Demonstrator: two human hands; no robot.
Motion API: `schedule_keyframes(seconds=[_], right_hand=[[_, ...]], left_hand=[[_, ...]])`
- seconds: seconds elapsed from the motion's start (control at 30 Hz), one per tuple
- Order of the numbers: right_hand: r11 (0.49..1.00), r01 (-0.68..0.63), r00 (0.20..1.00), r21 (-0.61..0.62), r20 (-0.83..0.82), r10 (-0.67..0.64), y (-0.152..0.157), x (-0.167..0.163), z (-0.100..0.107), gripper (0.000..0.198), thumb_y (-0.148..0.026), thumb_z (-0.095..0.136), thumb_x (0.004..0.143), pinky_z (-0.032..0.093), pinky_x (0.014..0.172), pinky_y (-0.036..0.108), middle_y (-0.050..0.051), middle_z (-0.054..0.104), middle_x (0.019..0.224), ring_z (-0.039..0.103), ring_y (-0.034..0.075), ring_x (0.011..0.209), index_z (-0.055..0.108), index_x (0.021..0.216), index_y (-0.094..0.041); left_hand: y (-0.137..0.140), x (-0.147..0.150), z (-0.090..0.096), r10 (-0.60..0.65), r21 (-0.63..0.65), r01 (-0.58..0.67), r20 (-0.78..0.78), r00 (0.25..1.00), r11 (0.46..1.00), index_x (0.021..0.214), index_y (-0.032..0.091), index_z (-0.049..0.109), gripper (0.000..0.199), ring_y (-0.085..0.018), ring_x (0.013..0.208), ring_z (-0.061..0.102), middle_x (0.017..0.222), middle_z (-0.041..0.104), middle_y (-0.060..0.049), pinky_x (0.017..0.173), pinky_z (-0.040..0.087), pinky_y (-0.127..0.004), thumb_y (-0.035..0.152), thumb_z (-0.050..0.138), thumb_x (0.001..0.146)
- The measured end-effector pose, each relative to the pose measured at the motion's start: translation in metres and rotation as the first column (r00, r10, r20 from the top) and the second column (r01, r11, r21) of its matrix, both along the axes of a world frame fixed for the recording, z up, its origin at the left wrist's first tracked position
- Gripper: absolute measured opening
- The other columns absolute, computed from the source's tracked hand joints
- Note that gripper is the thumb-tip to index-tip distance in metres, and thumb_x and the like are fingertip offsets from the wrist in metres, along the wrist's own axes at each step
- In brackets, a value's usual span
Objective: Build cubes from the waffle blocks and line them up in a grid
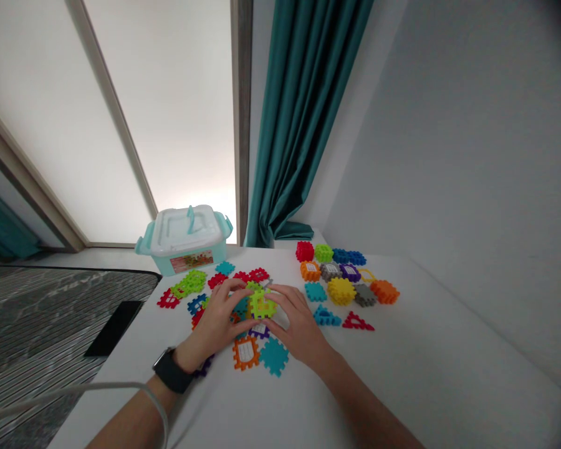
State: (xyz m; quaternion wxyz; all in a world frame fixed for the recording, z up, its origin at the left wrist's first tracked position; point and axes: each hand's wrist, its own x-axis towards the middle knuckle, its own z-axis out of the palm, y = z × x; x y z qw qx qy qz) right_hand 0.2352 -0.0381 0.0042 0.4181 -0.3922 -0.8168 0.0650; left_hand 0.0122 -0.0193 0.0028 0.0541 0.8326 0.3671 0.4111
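Note:
Between my two hands is a light green interlocking building block [262,304] with notched edges and square openings. My left hand [222,313], with a dark watch at the wrist, curls its fingers and thumb around the block's left side. On the right side, the fingers and thumb of my right hand [295,321] grip it. Under and beside the hands lie loose flat pieces, partly hidden. An orange square piece [246,353] with a white panel and a turquoise round piece [274,357] lie just in front of the hands.
A turquoise box [194,260] with a closed white lid stands at the back left. Several assembled blocks, among them a yellow one [341,291] and an orange one [385,292], stand to the right. A red triangle [358,321] lies near them. A white cable [143,388] crosses the lower left.

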Motion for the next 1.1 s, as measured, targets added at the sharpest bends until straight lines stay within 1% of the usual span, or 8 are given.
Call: schedule_keyframes(seconds=[0.13, 0.43, 0.57, 0.73, 0.87, 0.9, 0.97, 1.1], right_hand=[[0.999, 0.033, 0.999, 0.035, 0.024, -0.034, -0.001, 0.002, 0.003, 0.034, -0.028, 0.065, 0.092, 0.048, 0.105, 0.050, 0.011, 0.063, 0.130, 0.056, 0.028, 0.123, 0.058, 0.125, -0.024], [1.000, 0.025, 0.994, -0.006, 0.102, -0.025, -0.001, 0.031, 0.017, 0.035, -0.030, 0.064, 0.093, 0.045, 0.106, 0.053, 0.009, 0.065, 0.129, 0.059, 0.029, 0.121, 0.058, 0.127, -0.027], [0.995, 0.097, 0.985, 0.019, 0.140, -0.099, -0.003, 0.049, 0.016, 0.036, -0.027, 0.061, 0.094, 0.041, 0.109, 0.055, 0.008, 0.065, 0.131, 0.058, 0.029, 0.123, 0.057, 0.129, -0.028], [0.979, 0.197, 0.966, 0.051, 0.159, -0.202, 0.000, 0.078, 0.019, 0.031, -0.026, 0.062, 0.092, 0.039, 0.110, 0.055, 0.007, 0.066, 0.131, 0.057, 0.029, 0.123, 0.062, 0.123, -0.029], [0.969, 0.244, 0.951, 0.047, 0.187, -0.248, 0.010, 0.109, 0.026, 0.028, -0.027, 0.061, 0.093, 0.040, 0.108, 0.054, 0.009, 0.066, 0.131, 0.057, 0.030, 0.122, 0.064, 0.121, -0.027], [0.966, 0.256, 0.948, 0.045, 0.185, -0.260, 0.013, 0.117, 0.027, 0.027, -0.028, 0.060, 0.093, 0.040, 0.107, 0.054, 0.009, 0.066, 0.131, 0.058, 0.029, 0.122, 0.064, 0.120, -0.027], [0.960, 0.278, 0.943, 0.042, 0.178, -0.281, 0.022, 0.132, 0.028, 0.027, -0.029, 0.060, 0.093, 0.040, 0.108, 0.054, 0.009, 0.067, 0.129, 0.059, 0.029, 0.121, 0.065, 0.119, -0.027], [0.951, 0.308, 0.934, 0.023, 0.183, -0.307, 0.046, 0.159, 0.026, 0.026, -0.034, 0.058, 0.093, 0.041, 0.107, 0.052, 0.009, 0.068, 0.128, 0.059, 0.028, 0.120, 0.066, 0.117, -0.026]], left_hand=[[0.002, 0.005, 0.001, 0.000, -0.010, 0.000, -0.021, 1.000, 1.000, 0.123, 0.024, 0.060, 0.043, -0.029, 0.116, 0.056, 0.122, 0.056, -0.012, 0.098, 0.051, -0.046, 0.040, 0.075, 0.086], [0.007, 0.024, 0.014, -0.042, -0.050, 0.039, -0.065, 0.997, 0.998, 0.122, 0.024, 0.060, 0.045, -0.029, 0.116, 0.056, 0.124, 0.057, -0.011, 0.098, 0.051, -0.046, 0.040, 0.077, 0.083], [0.013, 0.046, 0.017, -0.066, -0.064, 0.061, -0.072, 0.995, 0.996, 0.122, 0.024, 0.060, 0.047, -0.029, 0.113, 0.058, 0.124, 0.058, -0.011, 0.095, 0.051, -0.046, 0.037, 0.079, 0.082], [0.029, 0.081, 0.021, -0.120, -0.054, 0.117, -0.047, 0.992, 0.992, 0.122, 0.025, 0.058, 0.045, -0.028, 0.111, 0.059, 0.120, 0.058, -0.009, 0.094, 0.051, -0.043, 0.038, 0.077, 0.082], [0.046, 0.108, 0.025, -0.139, -0.098, 0.134, -0.054, 0.989, 0.986, 0.130, 0.024, 0.053, 0.053, -0.027, 0.106, 0.062, 0.121, 0.059, -0.009, 0.091, 0.052, -0.043, 0.040, 0.075, 0.084], [0.050, 0.113, 0.026, -0.141, -0.110, 0.135, -0.052, 0.989, 0.985, 0.131, 0.024, 0.051, 0.053, -0.026, 0.105, 0.063, 0.121, 0.060, -0.009, 0.089, 0.052, -0.043, 0.038, 0.073, 0.085], [0.057, 0.122, 0.026, -0.139, -0.118, 0.134, -0.035, 0.990, 0.984, 0.130, 0.023, 0.051, 0.045, -0.025, 0.101, 0.064, 0.118, 0.062, -0.008, 0.087, 0.052, -0.042, 0.033, 0.066, 0.090], [0.068, 0.133, 0.019, -0.110, -0.116, 0.107, -0.021, 0.994, 0.987, 0.120, 0.022, 0.056, 0.027, -0.024, 0.097, 0.064, 0.106, 0.066, -0.006, 0.084, 0.052, -0.039, 0.027, 0.056, 0.094]])
